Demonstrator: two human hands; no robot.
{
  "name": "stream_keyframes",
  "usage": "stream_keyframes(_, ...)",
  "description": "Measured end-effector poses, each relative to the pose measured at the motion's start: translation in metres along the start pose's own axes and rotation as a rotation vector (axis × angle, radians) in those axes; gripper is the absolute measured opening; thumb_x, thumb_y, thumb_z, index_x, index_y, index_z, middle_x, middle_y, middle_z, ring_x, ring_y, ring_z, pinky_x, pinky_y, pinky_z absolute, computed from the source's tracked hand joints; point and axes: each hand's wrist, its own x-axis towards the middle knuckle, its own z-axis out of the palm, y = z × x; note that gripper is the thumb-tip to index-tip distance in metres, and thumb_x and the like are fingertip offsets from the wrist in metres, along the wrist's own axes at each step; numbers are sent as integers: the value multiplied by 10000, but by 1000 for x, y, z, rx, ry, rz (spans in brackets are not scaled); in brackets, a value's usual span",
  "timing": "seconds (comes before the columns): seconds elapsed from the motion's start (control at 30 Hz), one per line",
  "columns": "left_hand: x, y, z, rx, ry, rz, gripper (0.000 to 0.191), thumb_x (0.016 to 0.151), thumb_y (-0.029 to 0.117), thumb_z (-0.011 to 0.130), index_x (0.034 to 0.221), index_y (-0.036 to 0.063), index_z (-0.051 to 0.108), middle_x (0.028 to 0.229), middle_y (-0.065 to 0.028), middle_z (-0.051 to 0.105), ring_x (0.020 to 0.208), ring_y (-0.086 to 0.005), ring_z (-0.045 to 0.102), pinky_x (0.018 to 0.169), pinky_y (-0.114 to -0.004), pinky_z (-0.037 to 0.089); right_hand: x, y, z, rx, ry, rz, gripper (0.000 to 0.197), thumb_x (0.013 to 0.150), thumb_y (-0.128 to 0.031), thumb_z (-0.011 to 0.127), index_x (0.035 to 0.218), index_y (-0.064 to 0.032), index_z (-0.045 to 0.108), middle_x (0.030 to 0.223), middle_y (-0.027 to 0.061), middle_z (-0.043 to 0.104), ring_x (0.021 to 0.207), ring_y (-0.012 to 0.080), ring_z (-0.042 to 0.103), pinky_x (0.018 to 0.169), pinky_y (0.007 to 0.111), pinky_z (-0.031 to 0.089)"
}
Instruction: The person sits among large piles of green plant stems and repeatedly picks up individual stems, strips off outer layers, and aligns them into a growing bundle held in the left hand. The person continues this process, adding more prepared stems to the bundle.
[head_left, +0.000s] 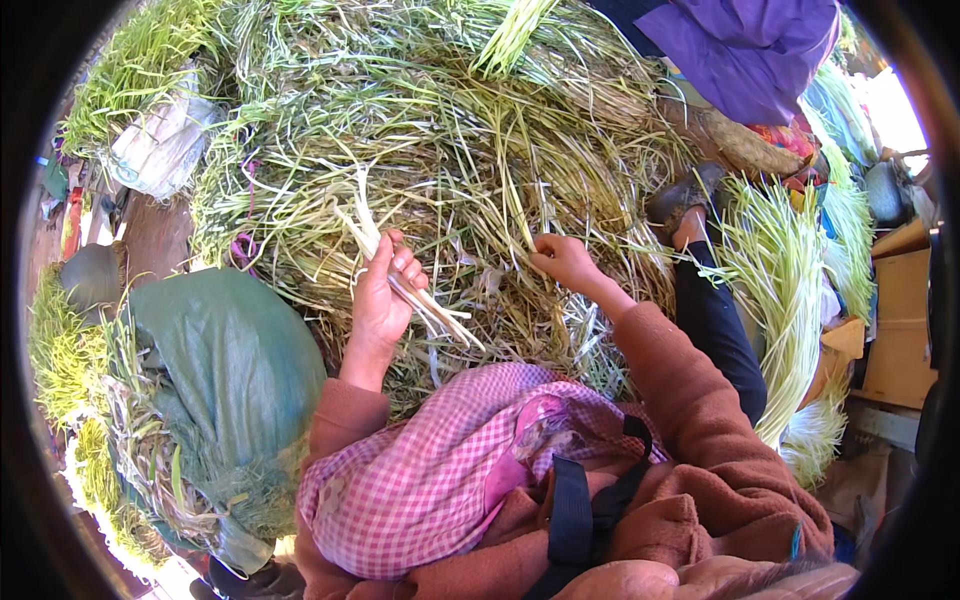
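My left hand (384, 289) is wrapped around a small bunch of pale, leek-like stalks (365, 221). Their white ends stick out above the fist and thinner ends below it. To the right, my right hand (566, 261) pinches a few long yellow-green leaves (512, 199) at the pile. Both hands are over a wide heap of loose green leaves and stalks (420, 112), many of them yellowed or dry. A pink checked apron (420, 480) covers my lap, just below the hands.
A green cloth-covered bundle (232, 360) sits at the left. Long pale-green stalks (787, 300) hang at the right, beside a leg in dark trousers (712, 322). Purple cloth (742, 52) is at the top right. A plastic bag (165, 139) lies at the upper left.
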Motion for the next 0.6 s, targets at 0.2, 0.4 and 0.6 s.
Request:
stream_keyframes(0.2,-1,-9,4,-32,-45,-108,185,948,266,545,1008,91,554,605,60,379,456,-35,328,382,-175,263,-42,-36,-35,100,141,-39,225,853,-214,613,959,-19,645,836,91,664,775,166,635,705,310,499)
stream_keyframes(0.4,-7,-32,17,125,-70,-222,275,896,300,628,992,50,566,620,67,427,451,-14,326,376,-158,248,-64,-73,-34,550,-63,-70,284,928,-245,560,1013,18,623,822,32,641,793,103,607,726,256,488)
stream_keyframes(0.6,-16,-51,29,346,12,-248,248,843,249,701,949,52,595,763,11,579,499,-21,416,389,-151,285,-75,-92,-18,412,-113,-182,252,919,-218,585,1018,9,625,781,55,647,750,93,595,667,266,493)
